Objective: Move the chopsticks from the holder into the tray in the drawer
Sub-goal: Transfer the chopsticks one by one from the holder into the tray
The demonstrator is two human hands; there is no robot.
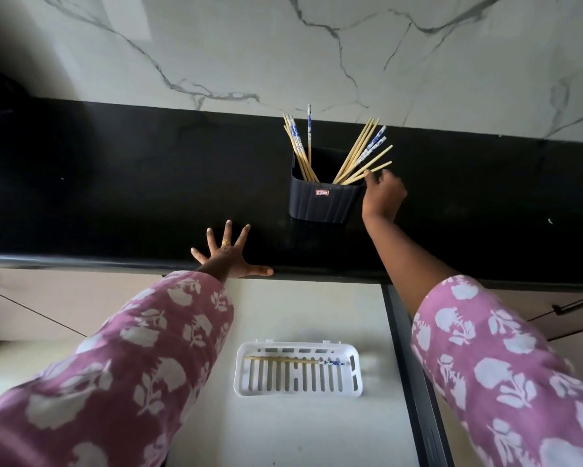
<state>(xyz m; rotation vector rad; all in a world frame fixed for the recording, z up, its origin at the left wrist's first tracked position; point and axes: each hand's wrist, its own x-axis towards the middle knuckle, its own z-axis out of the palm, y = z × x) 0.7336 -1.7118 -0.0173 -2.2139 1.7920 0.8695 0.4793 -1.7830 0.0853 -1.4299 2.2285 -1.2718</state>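
Chopsticks (pixel 295 360) nearest me lie lengthwise across the far side of the white slotted tray (pixel 298 394). Whether that is one stick or a pair, I cannot tell. The tray sits on the pale floor of the open drawer (pixel 300 308).

Above it, my left hand (pixel 229 256) is spread wide and flat on the front edge of the black countertop (pixel 115 183), holding nothing.

Further back stands the dark ribbed holder (pixel 323 203), with most of the load not yet moved. A left bunch (pixel 298 150) leans one way and a right bunch (pixel 360 153) fans out the other.

My right hand (pixel 384 193) is just beside the holder, its fingertips (pixel 367 173) against the lowest sticks of the right fan. It is blurred, so I cannot tell whether it has pinched anything. The marble wall (pixel 283 55) rises behind.

The risks I see:
- The fanned sticks cross at their bases, so pulling one sideways could drag its neighbours out onto the counter.
- A sideways pull could also tip the holder, which nothing steadies.
- A loose pinch on thin, smooth sticks may drop one past the tray into the drawer.
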